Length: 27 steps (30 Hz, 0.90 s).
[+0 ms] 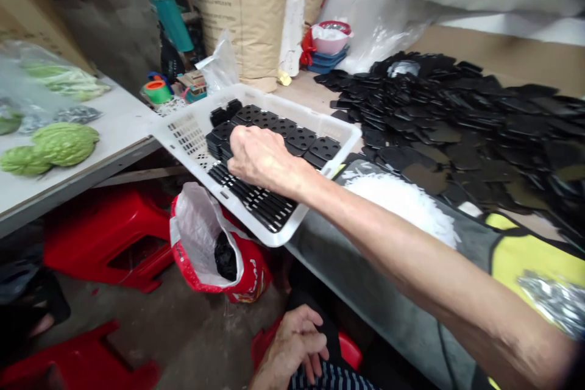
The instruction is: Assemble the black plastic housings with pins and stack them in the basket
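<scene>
My right hand [260, 155] reaches over a white plastic basket [187, 161], its fingers curled down among black plastic plates [283, 128]. What those fingers pinch, if anything, is hidden under the hand. The plates have round holes and stand in stacked rows; flat ones line the near side of the basket, edge up. Low in the view, above my lap, my left hand [297, 341] hangs loosely with its fingers apart and nothing in it.
A large heap of black pieces [439, 116] covers the table's right side. Nearer lie a pile of white strips [402, 204] and small metal parts [555, 298] on yellow cloth. Below the basket stands a red bag [214, 268]. Red stools [109, 231] and green chayotes [66, 143] are leftward.
</scene>
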Tool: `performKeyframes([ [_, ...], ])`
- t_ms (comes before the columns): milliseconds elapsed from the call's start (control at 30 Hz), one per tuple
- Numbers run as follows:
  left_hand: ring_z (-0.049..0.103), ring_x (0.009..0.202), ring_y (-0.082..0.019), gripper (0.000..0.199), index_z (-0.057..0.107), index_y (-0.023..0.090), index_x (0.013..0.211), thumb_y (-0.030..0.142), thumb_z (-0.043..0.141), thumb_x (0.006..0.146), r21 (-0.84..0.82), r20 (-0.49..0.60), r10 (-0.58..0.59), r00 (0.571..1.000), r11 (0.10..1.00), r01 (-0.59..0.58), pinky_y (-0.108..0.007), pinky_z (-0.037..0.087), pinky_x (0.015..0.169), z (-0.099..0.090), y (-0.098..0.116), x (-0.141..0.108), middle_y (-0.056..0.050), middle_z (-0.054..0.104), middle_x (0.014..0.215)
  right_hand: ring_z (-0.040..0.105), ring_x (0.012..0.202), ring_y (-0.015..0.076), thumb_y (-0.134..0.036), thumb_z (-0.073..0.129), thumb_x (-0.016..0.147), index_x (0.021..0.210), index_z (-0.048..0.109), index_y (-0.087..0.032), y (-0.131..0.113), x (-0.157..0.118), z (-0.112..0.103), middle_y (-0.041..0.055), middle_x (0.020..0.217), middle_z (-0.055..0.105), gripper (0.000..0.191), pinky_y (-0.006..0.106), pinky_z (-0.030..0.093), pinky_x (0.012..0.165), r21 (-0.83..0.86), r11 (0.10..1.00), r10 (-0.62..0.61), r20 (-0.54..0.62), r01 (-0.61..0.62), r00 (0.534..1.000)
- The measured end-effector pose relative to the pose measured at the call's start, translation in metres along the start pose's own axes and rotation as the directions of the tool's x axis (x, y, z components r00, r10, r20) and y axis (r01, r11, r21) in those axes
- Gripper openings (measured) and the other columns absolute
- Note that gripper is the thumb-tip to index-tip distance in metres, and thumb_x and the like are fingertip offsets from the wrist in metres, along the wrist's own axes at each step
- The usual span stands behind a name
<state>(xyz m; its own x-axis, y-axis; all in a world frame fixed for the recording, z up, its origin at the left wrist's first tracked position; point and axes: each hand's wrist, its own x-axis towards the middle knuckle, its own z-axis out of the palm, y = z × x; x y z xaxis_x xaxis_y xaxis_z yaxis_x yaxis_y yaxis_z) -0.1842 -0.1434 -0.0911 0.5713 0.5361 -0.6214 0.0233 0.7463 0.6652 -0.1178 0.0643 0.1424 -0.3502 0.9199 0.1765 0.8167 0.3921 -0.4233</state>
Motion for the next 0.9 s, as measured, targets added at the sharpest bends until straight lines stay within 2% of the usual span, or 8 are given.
performKeyframes([
  [133,0.049,0.039,-0.010,0.037,0.048,0.012,0.091,0.036,0.058,0.064,0.111,0.079,0.002,0.997,0.994,-0.011,-0.019,0.034,0.034,0.009,0.010,-0.001,-0.002,0.060,0.062,0.060,0.068,0.0177,-0.023,0.047,0.084,0.073,0.062,-0.013,0.001,-0.078,-0.002,0.0061,0.075,0.063,0.021,0.026,0.043,0.063,-0.031,0.996,-0.085,-0.241,0.080,0.967],
  [233,0.046,0.040,-0.009,0.039,0.049,0.012,0.089,0.038,0.060,0.061,0.205,0.203,-0.020,0.979,0.978,-0.023,-0.020,0.034,0.036,0.023,0.025,-0.006,-0.002,0.060,0.064,0.056,0.063,0.0116,-0.024,0.047,0.087,0.075,0.065,-0.014,0.032,-0.136,0.004,0.0034,0.073,0.063,0.024,0.021,0.042,0.059,0.095,0.995,0.071,-0.342,-0.041,0.937],
  [300,0.045,0.041,-0.008,0.038,0.052,0.012,0.087,0.036,0.062,0.060,0.261,0.277,-0.061,0.959,0.965,-0.014,-0.020,0.033,0.038,0.034,0.035,-0.011,-0.002,0.060,0.065,0.056,0.063,0.0119,-0.022,0.049,0.086,0.073,0.066,-0.014,0.074,-0.170,-0.001,0.0033,0.070,0.063,0.023,0.021,0.043,0.058,0.126,0.963,0.268,-0.372,-0.238,0.889],
  [433,0.051,0.053,-0.011,0.034,0.059,0.013,0.088,0.027,0.068,0.059,0.307,0.393,-0.092,0.915,0.951,-0.036,-0.022,0.037,0.049,0.059,0.051,-0.026,-0.003,0.063,0.069,0.060,0.084,0.0215,-0.024,0.056,0.081,0.094,0.066,-0.016,0.180,-0.219,-0.030,0.0068,0.090,0.066,0.019,0.030,0.045,0.075,-0.006,0.660,0.683,-0.410,-0.751,0.604],
  [500,0.054,0.061,-0.013,0.034,0.062,0.013,0.089,0.024,0.070,0.058,0.316,0.412,-0.079,0.908,0.947,-0.061,-0.023,0.038,0.056,0.076,0.058,-0.030,-0.003,0.063,0.069,0.057,0.095,0.0283,-0.029,0.058,0.080,0.106,0.061,-0.012,0.222,-0.230,-0.044,0.0137,0.101,0.063,0.031,0.037,0.043,0.082,-0.026,0.593,0.712,-0.450,-0.805,0.539],
  [600,0.055,0.064,-0.014,0.034,0.063,0.013,0.088,0.024,0.072,0.057,0.328,0.424,-0.091,0.901,0.943,-0.059,-0.024,0.038,0.058,0.104,0.070,-0.032,-0.004,0.064,0.069,0.048,0.107,0.0335,-0.039,0.062,0.077,0.107,0.058,-0.008,0.256,-0.228,-0.050,0.0202,0.112,0.055,0.043,0.040,0.040,0.087,-0.047,0.586,0.712,-0.447,-0.809,0.541],
  [767,0.048,0.047,-0.008,0.038,0.062,0.012,0.085,0.021,0.075,0.050,0.314,0.474,-0.157,0.866,0.950,0.000,-0.019,0.035,0.044,0.134,0.078,-0.021,-0.003,0.064,0.065,0.045,0.111,0.0327,-0.037,0.071,0.067,0.104,0.058,-0.011,0.271,-0.205,-0.046,0.0175,0.115,0.053,0.047,0.040,0.038,0.091,-0.033,0.616,0.720,-0.381,-0.787,0.580],
  [900,0.047,0.040,-0.007,0.034,0.061,0.010,0.086,0.026,0.073,0.058,0.190,0.444,-0.063,0.894,0.981,-0.025,-0.017,0.035,0.036,0.130,0.069,-0.015,-0.006,0.065,0.065,0.052,0.104,0.0335,-0.026,0.070,0.067,0.110,0.055,-0.007,0.270,-0.203,-0.058,0.0191,0.106,0.058,0.049,0.042,0.041,0.087,0.056,0.586,0.765,-0.367,-0.808,0.530],
])
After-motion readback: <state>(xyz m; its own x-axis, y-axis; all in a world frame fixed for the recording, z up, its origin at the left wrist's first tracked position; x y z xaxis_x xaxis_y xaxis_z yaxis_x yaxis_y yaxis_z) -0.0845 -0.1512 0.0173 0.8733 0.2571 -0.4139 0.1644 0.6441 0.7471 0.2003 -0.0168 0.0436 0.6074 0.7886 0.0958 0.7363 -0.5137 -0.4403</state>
